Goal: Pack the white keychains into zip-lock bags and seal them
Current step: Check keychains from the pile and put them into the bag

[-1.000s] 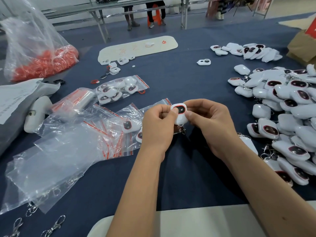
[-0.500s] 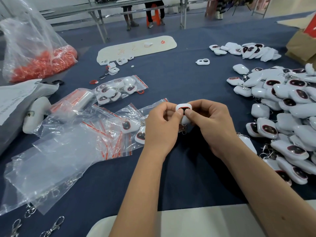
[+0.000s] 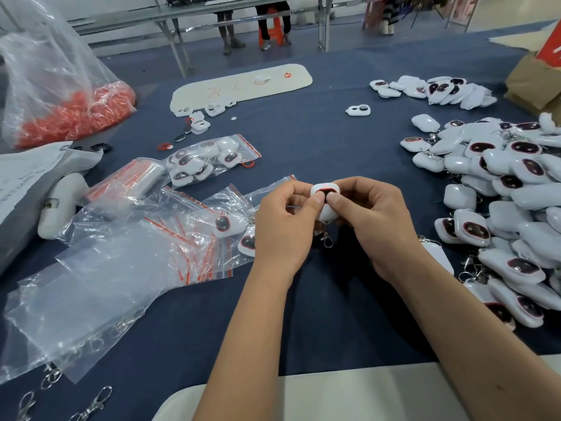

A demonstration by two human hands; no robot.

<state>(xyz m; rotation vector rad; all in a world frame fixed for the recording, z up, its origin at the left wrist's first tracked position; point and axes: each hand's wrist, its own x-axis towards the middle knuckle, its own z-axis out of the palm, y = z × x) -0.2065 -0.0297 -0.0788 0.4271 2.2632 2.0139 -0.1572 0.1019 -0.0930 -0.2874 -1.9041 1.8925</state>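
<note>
Both hands, the left hand (image 3: 283, 227) and right hand (image 3: 378, 221), are gripping one white keychain (image 3: 325, 198) with clenched fingers above the table (image 3: 303, 141), between loose zip-lock bags (image 3: 170, 232) and a keychain pile (image 3: 510, 189).

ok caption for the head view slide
Both hands hold one white keychain above the blue table, zip-lock bags alongside.

White keychains (image 3: 498, 189), apparently dark-windowed; navy tablecloth (image 3: 318, 153).
</note>
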